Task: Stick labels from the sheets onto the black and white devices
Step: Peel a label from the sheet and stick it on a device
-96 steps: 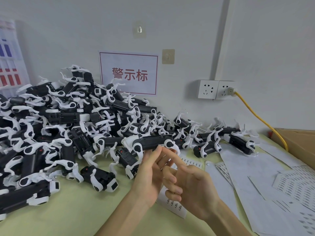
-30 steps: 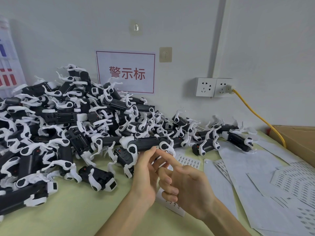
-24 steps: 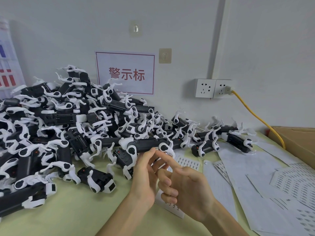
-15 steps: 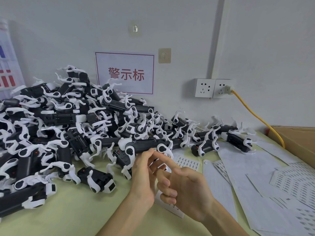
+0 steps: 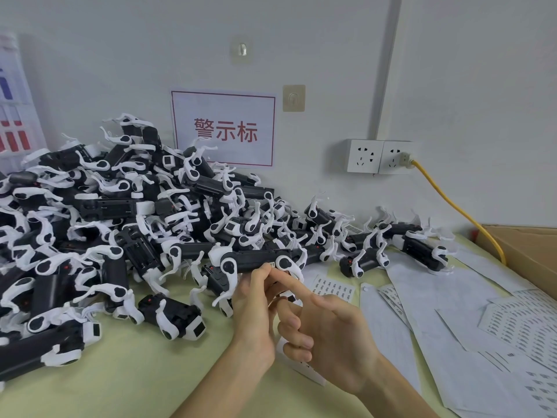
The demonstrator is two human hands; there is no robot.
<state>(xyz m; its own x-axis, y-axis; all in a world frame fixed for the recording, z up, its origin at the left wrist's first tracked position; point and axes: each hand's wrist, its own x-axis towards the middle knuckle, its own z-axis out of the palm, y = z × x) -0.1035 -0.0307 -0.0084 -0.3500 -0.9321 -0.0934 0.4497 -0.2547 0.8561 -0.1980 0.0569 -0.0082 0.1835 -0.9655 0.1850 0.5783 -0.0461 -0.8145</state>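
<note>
Grey-white wall (image 5: 452, 86) behind a pale green table (image 5: 126, 384), head view. On the wall hung a white paper sign with a red border and red characters (image 5: 224, 131), a beige adhesive hook (image 5: 294, 98), and a white double wall socket (image 5: 376, 156) with a yellow cable (image 5: 452, 206) plugged into its right half. A large heap of black and white plastic devices (image 5: 120, 212) covered the table's left and middle, banked against the wall and thinning toward the right.

At the heap's front edge one black device with white end pieces (image 5: 256, 260) lay level across its neighbours. A small white label (image 5: 272, 263) sat at its lower edge, near the right end piece. The person's left grip (image 5: 253, 312) was held up below the device, thumb and fingertips at that lower edge just left of the label. Whether it pinched the device or only touched it could not be told. The right grip (image 5: 331, 336) held nothing: its forefinger (image 5: 291, 283) was stretched straight with the tip at the label, and the other fingers curled toward the palm.

White label sheets (image 5: 452, 297) lay overlapping on the table's right side, some carrying rows of small printed labels. One small printed sheet (image 5: 331, 289) lay just beyond the right grip. A brown cardboard box (image 5: 527, 248) stood at the right edge, the cable passing just beside it.
</note>
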